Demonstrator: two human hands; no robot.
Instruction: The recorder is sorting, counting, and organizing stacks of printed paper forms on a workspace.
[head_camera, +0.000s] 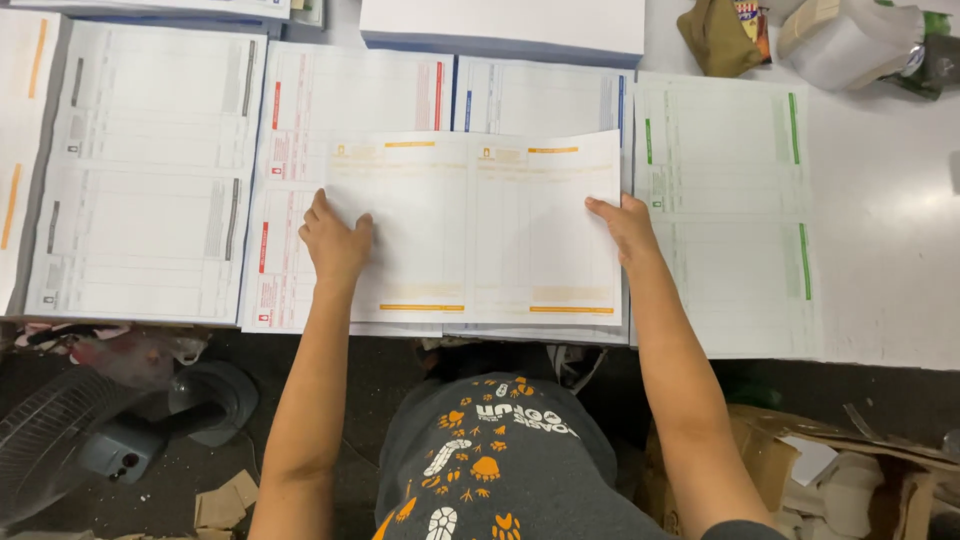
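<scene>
- your left hand (335, 240) lies flat, fingers spread, pressing the left edge of the orange-printed sheet (475, 230).
- your right hand (625, 225) pinches that sheet's right edge, thumb on top.
- the sheet spans the gap between your hands, lying over the red-printed stack (345, 95) and the blue-printed stack (540, 100).
- a green-printed stack (735, 200) sits just outside your right hand; a grey-printed stack (150, 170) lies beyond your left, all on the white worktop (890, 250).
</scene>
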